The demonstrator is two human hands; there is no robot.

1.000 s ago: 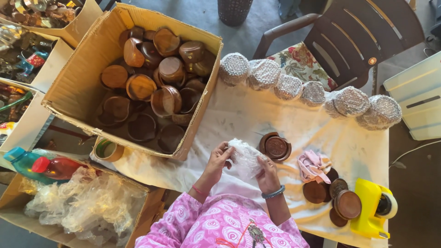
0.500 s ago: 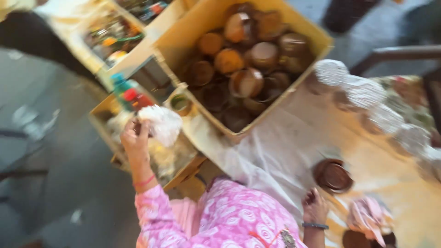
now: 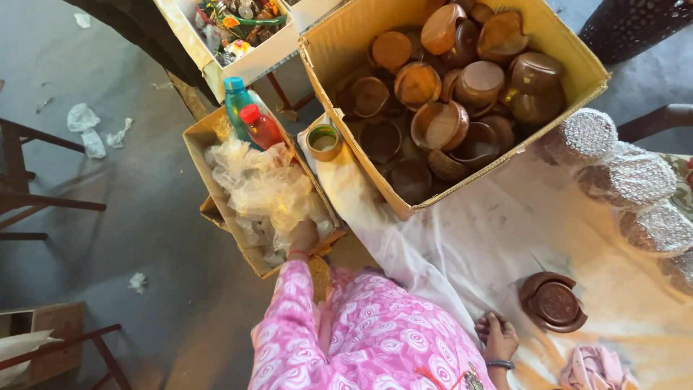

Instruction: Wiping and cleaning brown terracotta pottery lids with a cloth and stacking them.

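My left hand (image 3: 303, 237) reaches down into a small cardboard box (image 3: 209, 180) beside the table, buried among crumpled clear plastic wrappings (image 3: 263, 191); what its fingers hold is hidden. My right hand (image 3: 497, 336) rests on the white cloth (image 3: 469, 231) at the table's near edge, fingers curled, with nothing visible in it. A brown clay lid or dish (image 3: 552, 302) lies on the cloth just right of that hand. A big cardboard box (image 3: 462, 155) on the table holds several brown clay pots.
A teal bottle (image 3: 234, 101) and a red bottle (image 3: 261, 126) stand in the small box. A tape roll (image 3: 323, 141) sits by the big box. Foil-wrapped bundles (image 3: 628, 180) line the right. A pink cloth (image 3: 592, 368) lies near the table's front edge. Wooden furniture (image 3: 29, 195) stands at left.
My left hand carried the white crumpled wrapping from in front of me over to the left and down into the small box. My right hand dropped to the cloth.
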